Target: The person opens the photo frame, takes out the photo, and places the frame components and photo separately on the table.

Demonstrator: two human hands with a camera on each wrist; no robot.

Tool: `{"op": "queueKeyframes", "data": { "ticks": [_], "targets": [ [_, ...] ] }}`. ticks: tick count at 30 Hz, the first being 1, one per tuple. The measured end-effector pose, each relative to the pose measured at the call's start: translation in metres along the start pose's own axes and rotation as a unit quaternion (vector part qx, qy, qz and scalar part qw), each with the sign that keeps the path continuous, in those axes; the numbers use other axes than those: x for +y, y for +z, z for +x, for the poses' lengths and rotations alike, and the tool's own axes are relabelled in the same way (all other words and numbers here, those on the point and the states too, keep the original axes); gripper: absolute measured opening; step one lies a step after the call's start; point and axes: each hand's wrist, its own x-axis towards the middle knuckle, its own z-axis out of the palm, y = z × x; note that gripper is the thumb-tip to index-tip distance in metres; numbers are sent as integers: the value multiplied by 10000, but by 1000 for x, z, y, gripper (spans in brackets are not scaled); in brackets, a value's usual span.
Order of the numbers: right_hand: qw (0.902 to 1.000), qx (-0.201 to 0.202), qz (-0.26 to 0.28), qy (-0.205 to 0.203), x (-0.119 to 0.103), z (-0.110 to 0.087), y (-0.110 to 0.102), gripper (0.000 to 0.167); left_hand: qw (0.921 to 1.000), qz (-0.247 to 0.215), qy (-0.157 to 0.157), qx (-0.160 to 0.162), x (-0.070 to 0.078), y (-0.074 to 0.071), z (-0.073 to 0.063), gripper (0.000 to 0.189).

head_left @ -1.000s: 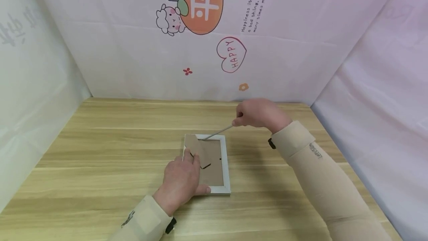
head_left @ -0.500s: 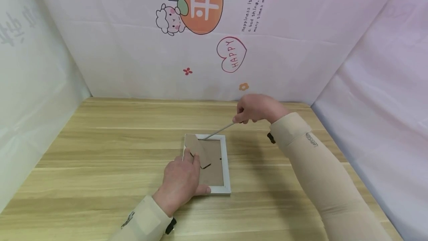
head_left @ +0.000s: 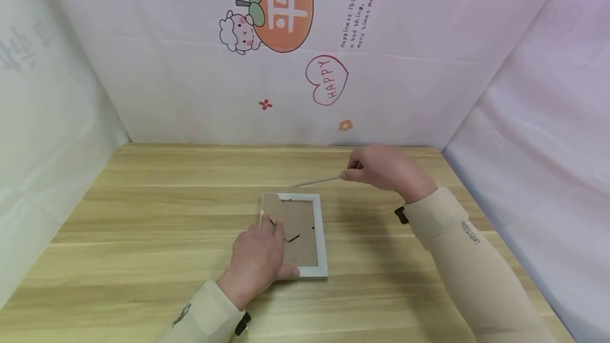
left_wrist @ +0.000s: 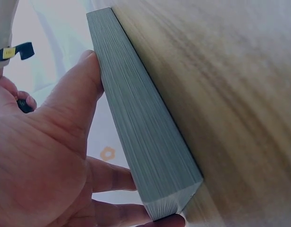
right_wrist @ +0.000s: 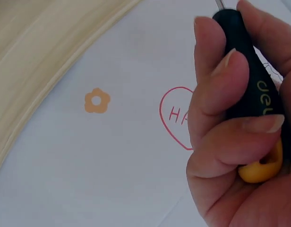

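Since the earlier frame the tip of the slim metal-shafted, dark-and-yellow-handled hand tool (head_left: 318, 180) has come off the inner far edge of the white rectangular picture frame (head_left: 321, 234); it's now just beyond the rim, apart from it. The R hand (head_left: 385, 169) has shifted slightly right w/ it, fingers curled firmly round the handle.

Frame lies face down approx. mid-table (head_left: 143, 232). L hand (head_left: 257, 255) steadies it, fingers fairly straight: fingertips on the brown card stand flap (head_left: 272, 204) and L side, thumb on the near rim.

Progress, as far as I can judge: work on the back fastenings looks partway, prob. early. The small dark far tab (head_left: 290, 200) shows now; can't tell if it's bent up. Small dark right-hand tab (head_left: 313, 227) shows too, state unclear. L & near edges partly hidden by the hand. Brown flat backing board (head_left: 303, 253) is still seated, so freeing it seems TBD.
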Motion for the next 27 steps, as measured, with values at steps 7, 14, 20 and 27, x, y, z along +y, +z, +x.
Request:
{"op": "queueKeyframes", "data": {
  "ticks": [7, 14, 20, 27],
  "targets": [
    [9971, 731, 121, -176, 5, -22, 24, 29, 9999, -170, -12, -32, 3, -3, -1, 112],
    [9960, 671, 593, -59, 3, -47, 49, 28, 9997, -230, -79, -35, 5, -2, -3, 113],
    [9948, 872, 526, -46, 2, -63, 67, 27, 9997, -223, -119, -59, 7, -3, -6, 113],
    [9924, 1010, 706, 1, 4, -75, 72, 23, 9997, -114, -169, -116, 12, -7, -7, 114]
  ]
}}
